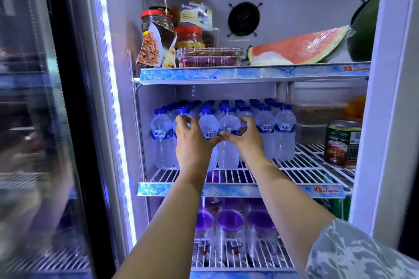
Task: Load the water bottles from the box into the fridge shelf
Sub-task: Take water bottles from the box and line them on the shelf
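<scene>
Head view: small clear water bottles (226, 124) with blue caps and blue "AQUA" labels are stood upright in rows on the middle wire shelf (301, 167), filling its left and centre portions from the front edge to the back. Their long axes are vertical, caps pointing up. Two front-row bottles are held side by side near the shelf's front edge. The left hand (192, 142) is curled around one bottle, fingers spread across its shoulder. The right hand (247, 140) is curled around the neighbouring bottle, fingers hooked over its far side. The thumbs meet between the two bottles.

The lower bodies of the held bottles are partly hidden by the hands and wrists. The back rows are visible only as caps. The box is not in view.

A can (342, 142) is stood at the shelf's right edge. A wrapped watermelon slice (301, 47) and jars (188, 37) are carried on the upper shelf. Purple-lidded containers (230, 222) are seen on the lower shelf. The glass door (34, 120) at left is blurred.
</scene>
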A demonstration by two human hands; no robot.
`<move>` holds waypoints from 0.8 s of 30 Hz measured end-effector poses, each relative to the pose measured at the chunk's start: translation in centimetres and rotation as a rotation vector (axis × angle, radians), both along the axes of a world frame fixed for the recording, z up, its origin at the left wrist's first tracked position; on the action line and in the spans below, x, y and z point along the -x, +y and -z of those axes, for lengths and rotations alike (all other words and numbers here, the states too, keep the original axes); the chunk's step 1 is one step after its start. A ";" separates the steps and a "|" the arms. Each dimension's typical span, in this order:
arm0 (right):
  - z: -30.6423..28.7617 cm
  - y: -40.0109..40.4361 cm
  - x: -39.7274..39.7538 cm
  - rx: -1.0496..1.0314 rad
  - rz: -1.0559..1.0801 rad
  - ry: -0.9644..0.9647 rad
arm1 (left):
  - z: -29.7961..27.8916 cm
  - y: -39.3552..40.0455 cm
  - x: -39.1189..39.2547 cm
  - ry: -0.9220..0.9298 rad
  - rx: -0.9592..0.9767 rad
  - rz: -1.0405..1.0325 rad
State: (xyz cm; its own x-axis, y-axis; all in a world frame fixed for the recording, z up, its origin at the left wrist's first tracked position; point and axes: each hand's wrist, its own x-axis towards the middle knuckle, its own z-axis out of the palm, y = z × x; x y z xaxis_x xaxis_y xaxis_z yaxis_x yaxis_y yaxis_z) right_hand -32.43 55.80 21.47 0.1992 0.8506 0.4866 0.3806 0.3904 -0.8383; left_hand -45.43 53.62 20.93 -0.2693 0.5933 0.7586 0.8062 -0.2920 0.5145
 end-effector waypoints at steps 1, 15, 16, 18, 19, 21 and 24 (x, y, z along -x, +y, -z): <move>0.2 0.0 0.0 0.005 -0.003 0.005 | 0.1 0.0 0.1 0.015 -0.005 -0.011; -1.1 -1.0 0.6 -0.096 0.101 -0.182 | 1.8 -1.9 1.4 0.054 0.069 -0.015; -1.6 -1.2 0.7 -0.166 0.149 -0.240 | 2.2 -2.3 1.8 0.041 0.056 -0.034; -2.6 -1.4 1.1 -0.315 0.230 -0.362 | 3.3 -3.1 2.7 0.011 0.035 -0.068; -3.3 -1.4 1.3 -0.363 0.242 -0.420 | 3.8 -3.5 3.2 -0.003 0.036 -0.080; -4.4 -1.2 1.8 -0.383 0.196 -0.533 | 4.8 -4.1 4.1 -0.015 0.084 -0.098; -5.9 0.0 2.7 -0.312 0.086 -0.695 | 5.6 -4.4 4.8 0.033 0.153 -0.117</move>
